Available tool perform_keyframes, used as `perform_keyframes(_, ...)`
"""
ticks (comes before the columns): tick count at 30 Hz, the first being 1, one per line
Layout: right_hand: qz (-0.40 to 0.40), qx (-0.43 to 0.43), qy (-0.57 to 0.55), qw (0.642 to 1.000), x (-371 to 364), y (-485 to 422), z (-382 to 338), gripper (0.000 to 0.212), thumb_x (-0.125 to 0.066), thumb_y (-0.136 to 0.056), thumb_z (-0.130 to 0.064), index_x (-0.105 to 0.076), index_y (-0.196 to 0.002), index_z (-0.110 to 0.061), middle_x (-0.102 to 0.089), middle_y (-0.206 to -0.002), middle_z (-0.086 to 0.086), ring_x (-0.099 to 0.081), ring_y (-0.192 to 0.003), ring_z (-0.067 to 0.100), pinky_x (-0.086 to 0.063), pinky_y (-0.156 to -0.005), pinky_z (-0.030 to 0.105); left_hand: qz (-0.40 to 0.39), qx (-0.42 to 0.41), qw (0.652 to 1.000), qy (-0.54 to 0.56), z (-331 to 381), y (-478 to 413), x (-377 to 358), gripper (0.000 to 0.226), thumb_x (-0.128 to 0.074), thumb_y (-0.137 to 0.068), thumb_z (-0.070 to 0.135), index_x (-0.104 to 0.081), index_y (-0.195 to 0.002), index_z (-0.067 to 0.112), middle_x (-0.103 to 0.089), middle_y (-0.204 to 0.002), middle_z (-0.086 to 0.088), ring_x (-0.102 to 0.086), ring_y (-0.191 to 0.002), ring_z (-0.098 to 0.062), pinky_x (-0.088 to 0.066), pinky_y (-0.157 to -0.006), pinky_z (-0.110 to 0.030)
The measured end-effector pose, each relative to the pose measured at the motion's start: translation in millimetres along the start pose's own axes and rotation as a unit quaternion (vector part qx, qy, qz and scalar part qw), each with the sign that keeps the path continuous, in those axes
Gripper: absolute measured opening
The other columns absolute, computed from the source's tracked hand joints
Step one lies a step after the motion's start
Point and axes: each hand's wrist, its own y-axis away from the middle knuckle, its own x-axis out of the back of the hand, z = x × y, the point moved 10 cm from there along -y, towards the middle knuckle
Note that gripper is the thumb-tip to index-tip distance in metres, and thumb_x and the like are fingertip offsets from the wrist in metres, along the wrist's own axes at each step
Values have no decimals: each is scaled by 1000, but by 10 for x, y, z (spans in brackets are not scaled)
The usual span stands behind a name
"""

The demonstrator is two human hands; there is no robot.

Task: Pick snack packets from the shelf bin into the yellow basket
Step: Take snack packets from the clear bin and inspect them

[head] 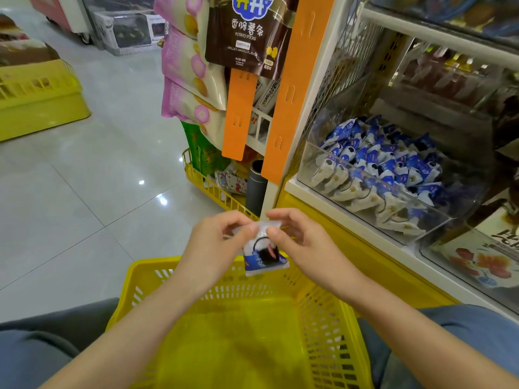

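Pinching with the left hand, and across the top edge of one snack packet with the right hand, letting its long axis hang down midway between both, just over the yellow basket's far rim below the wrists, shelf bin up and right of the right hand.

snack pkt mid-frame: white, blue band, black-&-white print. basket at 6 o'clock: yellow, slotted lattice. bin pkts at 3: blue & white, black spots. strip at 1: orange. bag at 12: dark brown. bags at 11: pink & cream, round motifs.
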Motion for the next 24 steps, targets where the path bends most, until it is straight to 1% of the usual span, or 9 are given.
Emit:
perform_keyframes(3,6,23,3,1000,17,3,-74,3,-62,-87,-19,-65,-88,-19,-70,-89,6,-66,-87,23,-52,-80,45,-30,-6,999,-23,-18,34,-97,17,-62,-86,20,-65,-70,24,-62,-64,6,-54,-63,-6,-45,-59,-27)
perform_keyframes(5,-3,14,-1,1000,-3,-4,-53,3,-65,-84,-19,-64,-81,-20,-71,-86,7,-67,-84,23,-53,-77,46,-41,-1,999,-8,-32,43,-122,17,-60,-87,19,-65,-71,22,-63,-65,4,-55,-63,-5,-45,-57,-23)
perform_keyframes(7,15,35,51,998,18,-6,-85,10,-69,-80,-22,-62,-75,-26,-69,-82,-1,-65,-80,15,-53,-73,40,-48,13,999,13,-56,36,-130,20,-59,-87,16,-64,-68,21,-61,-63,5,-54,-62,-6,-44,-56,-22)
perform_keyframes(9,41,81,135,987,49,12,-166,8,-70,-80,-26,-62,-77,-25,-63,-80,-8,-60,-77,8,-51,-70,32,-58,33,997,37,-89,26,-161,26,-59,-87,12,-63,-64,23,-58,-61,6,-52,-63,-8,-43,-60,-25)
perform_keyframes(12,63,142,218,964,54,55,-271,9,-67,-82,-29,-65,-84,-20,-57,-80,-15,-56,-77,5,-51,-68,32,-69,57,994,61,-133,12,-201,24,-58,-87,11,-63,-66,21,-59,-65,1,-53,-67,-13,-45,-65,-32)
perform_keyframes(15,95,158,222,958,116,79,-291,8,-65,-84,-28,-65,-83,-19,-58,-80,-14,-55,-77,4,-50,-66,30,-39,67,994,72,-145,8,-162,13,-59,-88,16,-59,-78,25,-62,-75,3,-59,-71,-11,-50,-66,-28)
perform_keyframes(18,139,160,181,960,213,102,-293,4,-65,-85,-24,-66,-83,-19,-60,-83,-9,-55,-79,2,-47,-67,18,23,77,997,5,-193,23,-16,10,-58,-88,27,-49,-83,26,-57,-79,3,-57,-74,-13,-49,-67,-30)
perform_keyframes(21,169,165,126,964,306,117,-313,2,-64,-85,-20,-66,-85,-19,-63,-84,-5,-57,-82,2,-45,-69,11,-19,137,988,-71,-308,47,-46,26,-42,-95,36,-54,-76,22,-55,-72,3,-52,-62,-11,-43,-59,-27)
perform_keyframes(24,128,197,116,965,220,122,-361,2,-67,-82,-14,-68,-84,-13,-64,-89,-2,-58,-85,5,-49,-73,18,-88,244,961,95,-416,134,-265,55,-22,-99,43,-64,-77,16,-64,-67,1,-54,-50,-9,-44,-48,-18)
